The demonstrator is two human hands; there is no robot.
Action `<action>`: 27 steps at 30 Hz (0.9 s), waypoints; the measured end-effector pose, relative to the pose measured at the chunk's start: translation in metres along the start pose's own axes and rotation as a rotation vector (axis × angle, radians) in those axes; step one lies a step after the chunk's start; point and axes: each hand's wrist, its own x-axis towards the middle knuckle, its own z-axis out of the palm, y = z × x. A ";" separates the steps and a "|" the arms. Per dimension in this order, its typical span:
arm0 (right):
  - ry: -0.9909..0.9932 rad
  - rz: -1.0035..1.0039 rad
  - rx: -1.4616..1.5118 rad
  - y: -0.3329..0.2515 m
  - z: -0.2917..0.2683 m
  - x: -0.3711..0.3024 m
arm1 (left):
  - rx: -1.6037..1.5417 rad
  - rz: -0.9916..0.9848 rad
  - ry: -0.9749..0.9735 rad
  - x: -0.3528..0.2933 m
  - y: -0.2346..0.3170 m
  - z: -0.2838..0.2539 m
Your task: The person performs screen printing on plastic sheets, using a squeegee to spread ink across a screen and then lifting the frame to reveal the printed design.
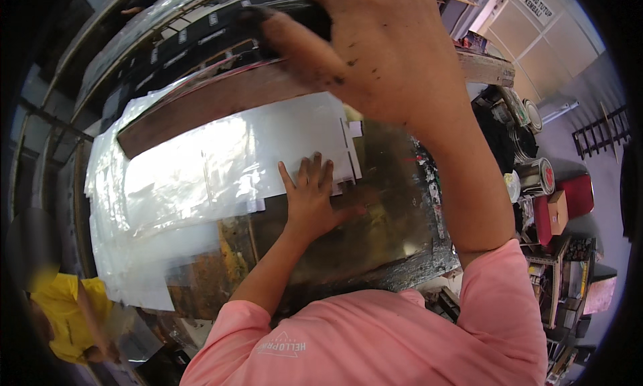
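Left hand, splayed, gripping nothing, is nearer the sheet, which runs lengthwise leftward; I cannot tell the right hand's hold

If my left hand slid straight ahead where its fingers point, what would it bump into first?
Your left hand would probably pass over more of the shiny whitish sheet, then bump the long brown bar. The bar might sit higher, though; its height is unclear.
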 end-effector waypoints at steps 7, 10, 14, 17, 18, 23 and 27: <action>-0.029 -0.003 0.006 0.010 -0.001 -0.010 | -0.003 0.038 -0.042 -0.002 0.013 0.003; -0.029 0.001 0.016 0.010 -0.004 -0.007 | -0.019 0.050 -0.015 -0.005 0.013 0.003; -0.032 -0.001 0.072 -0.007 0.002 0.001 | -0.076 0.072 0.102 -0.012 0.003 0.009; -0.061 0.115 0.199 -0.021 -0.008 -0.002 | -0.100 0.122 0.219 -0.009 0.000 0.020; -0.064 0.160 0.220 -0.023 -0.014 -0.004 | -0.104 0.141 0.252 -0.011 0.001 0.024; -0.015 0.099 0.002 -0.038 -0.013 -0.012 | -0.102 0.099 0.214 -0.019 0.001 0.019; -0.043 0.039 -0.037 -0.018 -0.007 -0.011 | -0.052 0.107 0.365 -0.018 -0.005 -0.001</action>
